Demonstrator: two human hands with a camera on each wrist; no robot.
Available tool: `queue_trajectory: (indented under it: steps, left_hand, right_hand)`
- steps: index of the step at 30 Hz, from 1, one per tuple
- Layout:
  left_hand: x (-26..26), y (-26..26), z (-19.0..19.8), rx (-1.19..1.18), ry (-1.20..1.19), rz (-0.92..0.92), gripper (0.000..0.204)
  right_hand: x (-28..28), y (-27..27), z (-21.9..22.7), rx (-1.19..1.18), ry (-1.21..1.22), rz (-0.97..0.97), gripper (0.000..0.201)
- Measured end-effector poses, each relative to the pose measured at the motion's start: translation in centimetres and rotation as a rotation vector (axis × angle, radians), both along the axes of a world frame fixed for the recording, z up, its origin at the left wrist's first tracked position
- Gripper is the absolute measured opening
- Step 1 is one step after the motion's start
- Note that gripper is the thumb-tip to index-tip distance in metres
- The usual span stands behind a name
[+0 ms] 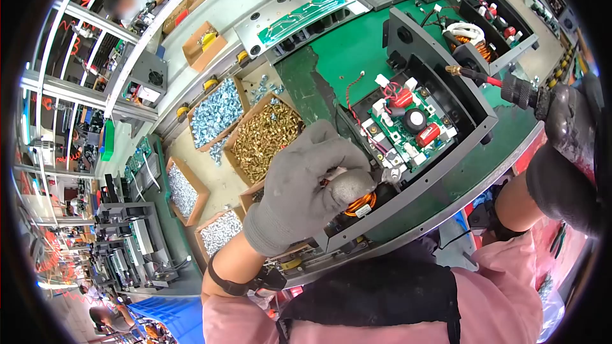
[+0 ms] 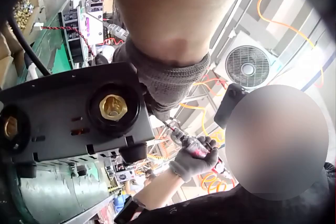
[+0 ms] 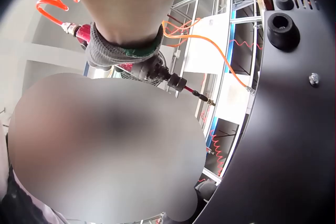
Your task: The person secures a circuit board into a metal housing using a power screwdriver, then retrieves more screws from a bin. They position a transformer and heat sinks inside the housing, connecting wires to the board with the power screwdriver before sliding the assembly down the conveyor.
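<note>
My gloved left hand point(image 1: 299, 185) is at the near-left end of a black metal case point(image 1: 408, 207), its fingers bent over that end beside a copper coil point(image 1: 361, 205). I cannot tell what it pinches, if anything. In the left wrist view, the case's end panel point(image 2: 58, 108) carries two brass hex fittings point(image 2: 112, 108) in black rings, and hides the fingers. Inside the case is a green circuit board point(image 1: 414, 129) with red and black parts. My gloved right hand point(image 1: 570, 121) grips a power screwdriver point(image 1: 524, 93), a brass-coloured piece point(image 1: 453, 71) at its tip over the case's far side.
Cardboard boxes of brass-coloured screws point(image 1: 264, 140), bluish screws point(image 1: 218, 113) and silver screws point(image 1: 222, 234) stand left. Another black case point(image 1: 497, 19) with a coil is behind right. A white panel with a green board point(image 1: 303, 16) lies at the back. People work beyond.
</note>
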State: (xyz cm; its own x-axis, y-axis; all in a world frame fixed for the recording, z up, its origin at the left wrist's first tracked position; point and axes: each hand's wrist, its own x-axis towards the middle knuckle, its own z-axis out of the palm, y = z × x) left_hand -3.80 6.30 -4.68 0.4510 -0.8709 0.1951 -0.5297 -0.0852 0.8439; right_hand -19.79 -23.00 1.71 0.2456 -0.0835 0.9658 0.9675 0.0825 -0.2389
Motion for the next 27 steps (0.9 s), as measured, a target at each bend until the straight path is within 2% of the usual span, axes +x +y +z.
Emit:
queue_trajectory:
  steps: [1,3,7,9,10,11,12,13,15,19,22,24,27]
  left_hand:
    - [0.3,0.1,-0.1,0.003,0.001,-0.002,0.051]
    - [1.0,0.4,0.0,0.010,-0.153,-0.108,0.016]
    - [0.3,0.2,0.1,-0.041,-0.150,-0.106,0.014]
    - [0.3,0.1,0.2,0.065,-0.329,-0.134,0.014]
    - [0.0,0.0,0.1,0.066,-0.328,-0.136,0.014]
    - [-0.4,-0.2,0.1,0.059,-0.339,-0.079,0.015]
    - [-0.7,-0.3,0.1,0.052,-0.352,-0.025,0.018]
    - [-1.1,-0.3,0.3,0.054,-0.352,-0.030,0.018]
    - [-2.0,-0.1,1.1,0.177,-0.546,0.073,0.019]
    - [-2.4,0.4,1.7,0.201,-0.633,0.099,0.025]
    - [-1.4,0.7,1.4,0.113,-0.653,0.057,0.032]
    - [-1.2,0.6,2.2,0.232,-0.817,-0.170,0.017]
    - [-1.3,-0.1,2.7,0.259,-0.945,-0.193,0.015]
  right_hand:
    - [0.0,0.1,0.0,0.003,0.001,-0.002,0.033]
    - [0.8,1.1,-0.3,0.017,0.017,-0.009,0.033]
    - [2.7,3.4,-0.1,0.048,0.053,-0.024,0.033]
    - [3.1,4.1,-0.3,0.061,0.074,-0.030,0.033]
    - [3.2,4.3,-0.4,0.067,0.082,-0.033,0.033]
    - [0.8,2.5,-1.4,0.075,0.090,-0.036,0.033]
    - [3.6,5.0,-0.5,0.082,0.096,-0.042,0.033]
    - [1.6,3.9,-1.3,0.090,0.103,-0.048,0.033]
    - [1.3,4.0,-1.6,0.104,0.120,-0.061,0.033]
    - [1.7,4.6,-2.1,0.130,0.151,-0.069,0.034]
    - [1.5,4.5,-2.6,0.153,0.168,-0.070,0.034]
    - [1.2,4.5,-3.1,0.171,0.182,-0.076,0.034]
    - [1.5,4.7,-3.5,0.193,0.206,-0.079,0.034]
